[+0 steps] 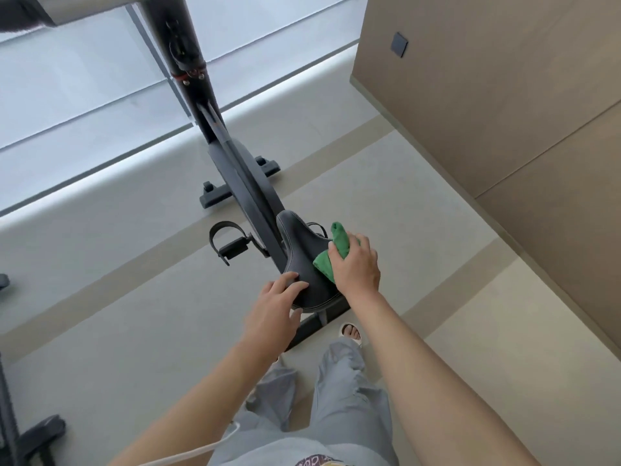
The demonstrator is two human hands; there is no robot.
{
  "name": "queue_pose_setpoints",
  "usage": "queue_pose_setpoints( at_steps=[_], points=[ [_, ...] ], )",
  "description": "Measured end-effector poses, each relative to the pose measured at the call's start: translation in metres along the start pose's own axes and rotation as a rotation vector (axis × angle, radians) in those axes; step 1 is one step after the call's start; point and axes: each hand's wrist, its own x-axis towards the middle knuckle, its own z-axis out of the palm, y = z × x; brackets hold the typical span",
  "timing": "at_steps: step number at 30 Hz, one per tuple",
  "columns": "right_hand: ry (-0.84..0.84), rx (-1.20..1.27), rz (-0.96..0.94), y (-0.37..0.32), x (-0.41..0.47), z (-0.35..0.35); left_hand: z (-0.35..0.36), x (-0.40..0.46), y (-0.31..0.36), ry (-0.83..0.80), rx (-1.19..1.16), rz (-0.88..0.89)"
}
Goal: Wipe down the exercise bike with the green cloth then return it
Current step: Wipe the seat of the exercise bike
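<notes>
1. Head view, writing: no brand or label can be read on the exercise bike (pixel 242 183); its black frame shows only a red ring and small bolts near 12 o'clock. A patterned patch on the person's clothing at 6 o'clock is too cut off to read.
2. Head view, right hand (pixel 358 264): it reaches forward from 5 o'clock, palm down, fingers curled around the bunched green cloth (pixel 331 253), pressing it against the right edge of the black saddle (pixel 304 260). One end of the cloth sticks up past the fingers toward 12 o'clock, the other spills out toward the saddle.
3. Head view, left hand (pixel 274 309): it comes in from 7 o'clock with fingers spread loosely, holding nothing; the fingertips rest on the saddle's rear left edge, thumb below its rim.
4. Head view, setting: the saddle sits just right of the picture's centre. A strapped pedal (pixel 228 243) hangs at its 9 o'clock. The bike stands on a pale floor (pixel 134 314), with a brown wall (pixel 504 112) at 2 o'clock. Grey trousers (pixel 342 398) and a sandalled foot (pixel 351 332) show below.
</notes>
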Motion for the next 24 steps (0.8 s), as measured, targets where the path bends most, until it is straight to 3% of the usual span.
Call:
queue_pose_setpoints(
  at_steps=[4, 7, 15, 20, 24],
  points=[
    [-0.182, 0.168, 0.128, 0.006, 0.045, -0.015, 0.005, -0.001, 0.003, 0.069, 0.005, -0.025],
    [-0.294, 0.194, 0.123, 0.006, 0.059, -0.023, 0.007, -0.003, 0.004, 0.109, -0.002, -0.024],
    [-0.017, -0.060, -0.259, 0.021, -0.033, 0.000, 0.009, -0.011, -0.002, 0.129, -0.153, -0.070],
    [-0.033, -0.253, -0.462, 0.026, -0.090, 0.013, 0.002, -0.022, -0.024, 0.201, -0.442, -0.248],
    [-0.088, -0.507, -0.472, 0.009, -0.108, 0.030, -0.007, -0.028, -0.045, 0.256, -0.502, -0.339]
  ],
)
